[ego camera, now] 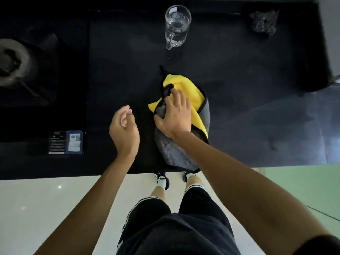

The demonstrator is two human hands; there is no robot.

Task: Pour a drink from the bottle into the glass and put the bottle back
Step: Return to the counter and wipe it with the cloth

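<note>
A clear glass mug [177, 24] with a handle stands at the back of the black counter [239, 70] and holds some clear liquid. No bottle is in view. My right hand [174, 116] lies on a yellow and grey cloth [185, 92] near the counter's front edge, its fingers curled into the folds and its thumb on the left side. My left hand [124, 129] hovers just left of the cloth, fingers loosely curled, holding nothing.
A gas burner [12, 61] sits on the hob at the left. Two small labels [65, 142] lie at the hob's front corner. A dark crumpled scrubber [264, 21] rests at the back right. Below the counter edge are the white floor and my feet.
</note>
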